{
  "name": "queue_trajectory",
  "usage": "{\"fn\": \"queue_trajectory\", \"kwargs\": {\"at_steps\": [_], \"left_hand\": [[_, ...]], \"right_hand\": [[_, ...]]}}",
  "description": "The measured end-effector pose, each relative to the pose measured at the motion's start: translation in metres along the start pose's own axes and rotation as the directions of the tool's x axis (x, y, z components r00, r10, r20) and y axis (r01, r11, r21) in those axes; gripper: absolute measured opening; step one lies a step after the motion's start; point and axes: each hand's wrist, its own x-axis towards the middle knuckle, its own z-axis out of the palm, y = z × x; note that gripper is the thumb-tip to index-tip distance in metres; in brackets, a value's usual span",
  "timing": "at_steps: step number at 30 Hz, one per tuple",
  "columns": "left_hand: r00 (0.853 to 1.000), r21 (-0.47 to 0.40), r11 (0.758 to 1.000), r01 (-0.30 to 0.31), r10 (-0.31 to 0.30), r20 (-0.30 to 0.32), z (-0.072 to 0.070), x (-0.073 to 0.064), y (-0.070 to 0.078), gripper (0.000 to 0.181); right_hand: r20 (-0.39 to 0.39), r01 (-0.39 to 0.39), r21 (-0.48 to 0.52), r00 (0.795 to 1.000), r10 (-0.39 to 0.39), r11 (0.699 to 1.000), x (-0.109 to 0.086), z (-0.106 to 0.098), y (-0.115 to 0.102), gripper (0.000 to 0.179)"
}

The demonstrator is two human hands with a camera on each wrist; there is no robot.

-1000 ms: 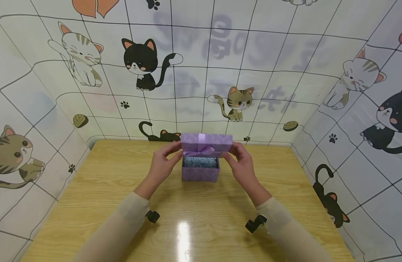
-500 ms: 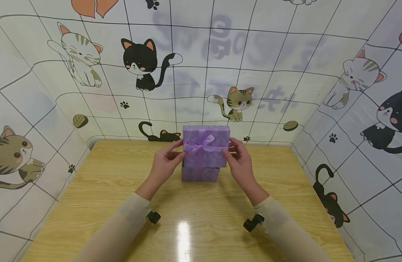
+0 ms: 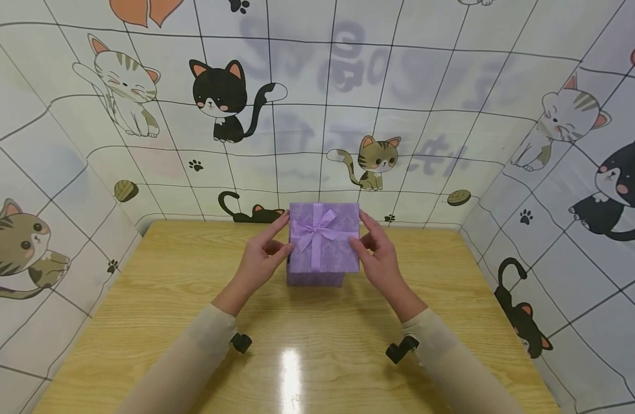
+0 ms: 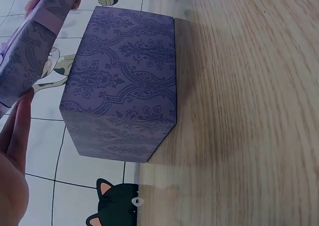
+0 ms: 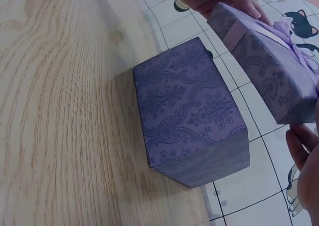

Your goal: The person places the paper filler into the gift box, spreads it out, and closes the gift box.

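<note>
A purple gift box base stands on the table, its damask pattern plain in the left wrist view. Above it is its purple lid, topped with a lilac ribbon bow. Both wrist views show a gap between lid and base, with the lid tilted. My left hand pinches the lid's left side between thumb and fingers. On the opposite side my right hand holds the lid the same way. The lid hides the inside of the base.
The wooden table carries the box near its back edge. Behind and beside it rises a white sheet printed with cats and grid lines. Each wrist wears a small black camera.
The lid has tipped from steeply tilted back to facing upward and come lower over the base. The blue speckled stuff seen inside the base earlier is now covered from the head view.
</note>
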Motion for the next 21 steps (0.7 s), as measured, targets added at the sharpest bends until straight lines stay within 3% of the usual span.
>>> {"fn": "queue_trajectory", "kwargs": {"at_steps": [5,11,17,21], "left_hand": [[0.999,-0.014,0.999,0.039,-0.039,0.031,-0.003,-0.001,0.0,0.072],[0.995,0.003,0.998,0.057,-0.057,0.08,-0.01,0.0,-0.005,0.082],[0.971,0.028,0.995,0.091,-0.095,0.217,-0.014,0.0,-0.006,0.12],[0.959,0.064,0.993,0.101,-0.114,0.26,-0.015,0.0,-0.004,0.141]], "right_hand": [[0.09,-0.074,0.023,0.993,0.072,0.997,0.0,-0.008,0.0,0.074],[0.253,-0.141,0.042,0.959,0.126,0.989,0.0,-0.018,-0.003,0.098],[0.363,-0.151,0.037,0.923,0.128,0.988,0.001,-0.023,-0.005,0.124],[0.415,-0.164,0.049,0.901,0.129,0.985,0.001,-0.025,-0.004,0.134]]}}
